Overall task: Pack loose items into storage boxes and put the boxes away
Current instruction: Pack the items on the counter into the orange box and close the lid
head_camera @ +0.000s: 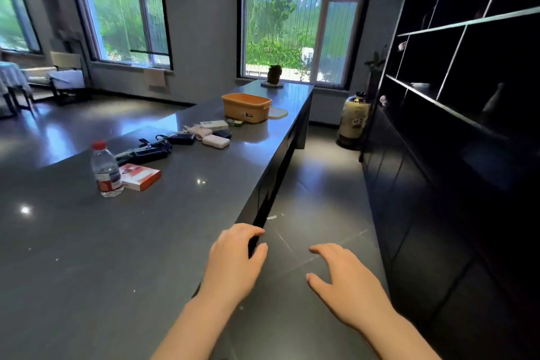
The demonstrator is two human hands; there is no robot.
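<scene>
Both hands empty, fingers loosely spread: left hand (pixel 238 254) at the surface (pixel 117 242) edge, right hand (pixel 342 280) over the floor. Mid-frame: water bottle (pixel 105 169), likely heavy and slick, best gripped mid-body; small loose items (pixel 204 133) look light. Farther up, orange storage box (pixel 247 107): rigid, to be lifted by the rim.

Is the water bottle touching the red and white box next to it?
Cannot tell. In the head view the water bottle stands in front of the red and white box and overlaps its near end, so no contact or gap between them shows plainly.
</scene>
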